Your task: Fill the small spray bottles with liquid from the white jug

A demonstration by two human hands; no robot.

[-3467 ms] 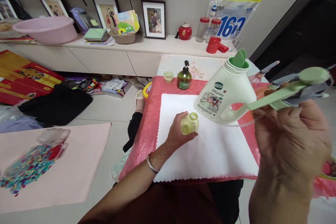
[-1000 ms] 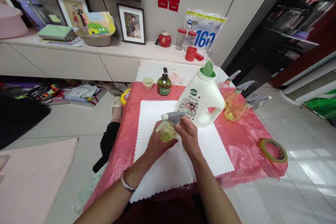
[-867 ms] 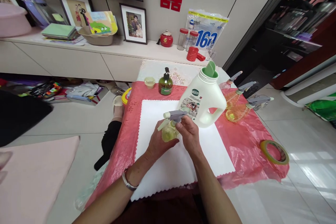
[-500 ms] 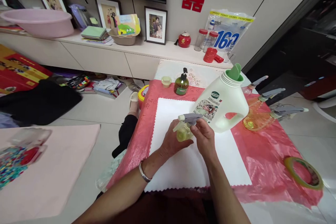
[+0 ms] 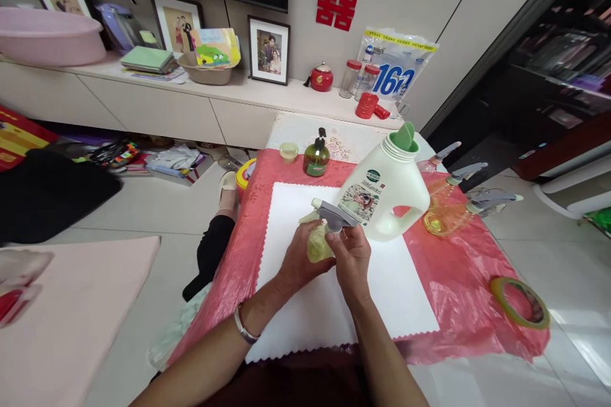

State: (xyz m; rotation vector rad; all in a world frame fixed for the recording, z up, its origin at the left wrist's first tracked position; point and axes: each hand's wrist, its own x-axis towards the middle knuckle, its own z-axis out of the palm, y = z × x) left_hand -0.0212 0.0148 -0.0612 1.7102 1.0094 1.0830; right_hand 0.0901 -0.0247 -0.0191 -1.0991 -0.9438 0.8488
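- Red plastic sheeting [image 5: 468, 280] covers most of the tabletop [image 5: 340, 149], whose floral cover shows beyond the fingers; a white scalloped mat [image 5: 319, 318] lies beneath them, perhaps to catch drips.
- Left hand [image 5: 301, 259]: its fingers are clamped round the spray bottle [image 5: 318, 245], apparently to keep the round body from turning.
- Right hand [image 5: 353, 262]: thumb and fingers are clamped on the trigger head [image 5: 337, 215] near its collar, a hold that seems suited to twisting. Whether the collar is tight, I cannot tell.
- Just beyond the right fingers stands a white detergent jug [image 5: 382, 191], its mouth holding a green pouring spout [image 5: 405, 137]; this looks like placement within easy reach.
- Farther out, the amber spray bottles [image 5: 439, 221] sit right of the fingers, and the pump bottle [image 5: 316, 158] stands ahead.
- Held between both hands above the mat, the spray bottle is small, rounded and translucent yellow-green, slightly tilted, with a grey trigger head and pale nozzle pointing left; its liquid level is hidden.
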